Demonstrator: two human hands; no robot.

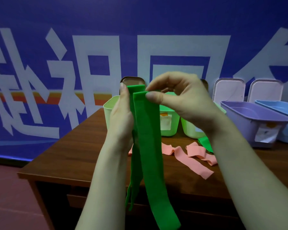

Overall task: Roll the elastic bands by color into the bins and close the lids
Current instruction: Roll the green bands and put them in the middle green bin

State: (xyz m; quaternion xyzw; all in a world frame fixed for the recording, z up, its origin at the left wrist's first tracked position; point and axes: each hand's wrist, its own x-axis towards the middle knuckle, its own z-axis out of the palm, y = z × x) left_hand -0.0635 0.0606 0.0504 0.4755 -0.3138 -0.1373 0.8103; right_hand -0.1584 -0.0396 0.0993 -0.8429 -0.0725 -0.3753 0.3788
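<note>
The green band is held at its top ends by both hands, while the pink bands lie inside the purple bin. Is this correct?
Not quite. In the head view the pink bands lie on the table, not inside the purple bin. The left hand and right hand do hold the green band at its top ends.

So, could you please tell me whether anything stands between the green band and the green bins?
Nothing visible does. The left hand and right hand hold the green band up just in front of the green bins, with the lids raised behind. The pink bands lie lower, on the table.
</note>
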